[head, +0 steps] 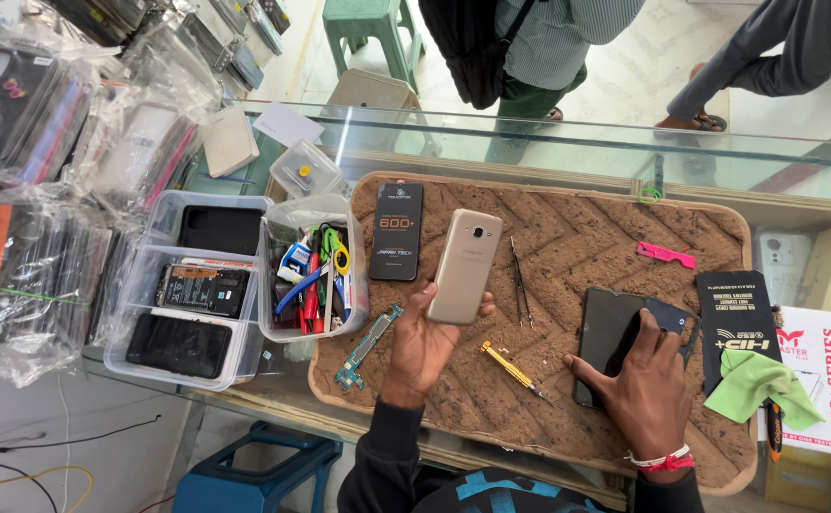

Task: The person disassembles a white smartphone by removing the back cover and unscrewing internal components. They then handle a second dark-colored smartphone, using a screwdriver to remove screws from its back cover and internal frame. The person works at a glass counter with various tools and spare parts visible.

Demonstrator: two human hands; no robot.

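While our left hand (pixel 422 344) grips the lower end of a gold phone (pixel 464 267) and holds it back side up above the brown mat (pixel 586 247), our right hand (pixel 645 382) lies open and flat, fingers spread, on a dark phone (pixel 607 332) that rests on the mat towards its right edge. The mat covers the middle of the glass surface (pixel 567 142). Between our hands, on the mat, lies a small yellow-handled screwdriver (pixel 510 368), and just right of the gold phone a pair of thin tweezers (pixel 520 280) lies nearly upright. Near the mat's left edge we see a narrow green circuit board (pixel 368 348), and above it a black box (pixel 397 231) lying flat. A pink plastic tool (pixel 665 255) sits towards the mat's far right corner. Left of the mat stands a clear tub (pixel 358 304) full of pens and tools, beside clear trays (pixel 154 275) of phone parts. At the right edge a green cloth (pixel 759 384) lies crumpled over a black packet (pixel 734 313).
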